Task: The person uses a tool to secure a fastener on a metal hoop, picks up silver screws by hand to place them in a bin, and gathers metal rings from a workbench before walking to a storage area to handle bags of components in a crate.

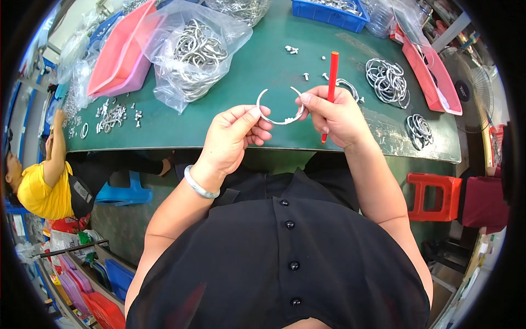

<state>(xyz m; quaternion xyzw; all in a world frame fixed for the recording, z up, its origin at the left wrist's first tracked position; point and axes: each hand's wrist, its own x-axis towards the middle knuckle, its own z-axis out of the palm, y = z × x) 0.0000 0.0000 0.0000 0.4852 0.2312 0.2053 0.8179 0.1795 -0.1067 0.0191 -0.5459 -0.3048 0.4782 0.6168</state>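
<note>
Between my two hands an open silver bangle is held above the near edge of the green table, its gap facing away from me. My left hand pinches its left side between thumb and fingers. The right side is gripped by my right hand, which also has a red pencil tucked upright among its fingers. Just behind my right hand lie a few silver rings, partly hidden by it. Small silver pieces are scattered on the table beyond.
A clear plastic bag of silver rings stands left, beside pink baskets. To the right lie piles of bangles and a pink basket. A blue tray sits at the back. A person in yellow works at far left.
</note>
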